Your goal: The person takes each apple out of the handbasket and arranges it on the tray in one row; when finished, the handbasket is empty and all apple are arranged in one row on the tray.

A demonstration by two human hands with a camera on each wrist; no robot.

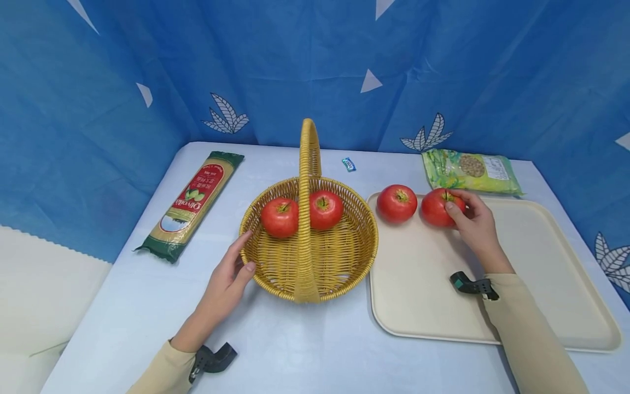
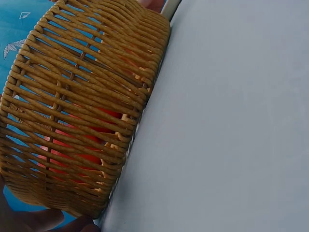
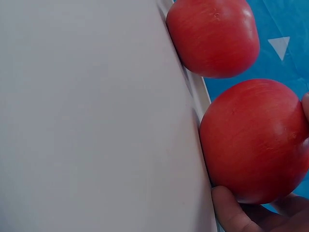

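My right hand (image 1: 476, 223) grips a red apple (image 3: 256, 145) on the beige tray, thumb on the near side and fingers around the far side. Just left of it, a second apple (image 1: 396, 203) sits at the tray's back left corner. A yellow wicker basket (image 1: 305, 284) with a tall handle stands mid-table, holding two more apples, one left of the handle (image 1: 279, 218) and one right of it (image 1: 326, 210). At the basket's left side, my left hand (image 1: 223, 282) rests with spread fingers against the rim; its fingertips (image 2: 41, 218) show partly in the left wrist view.
A long pack of pasta (image 1: 189, 208) lies at the table's left. Behind the beige tray (image 1: 551, 306) is a green bag (image 1: 472, 171). A small blue packet (image 1: 349, 164) lies beyond the basket. Blue cloth (image 1: 315, 71) hangs along the back.
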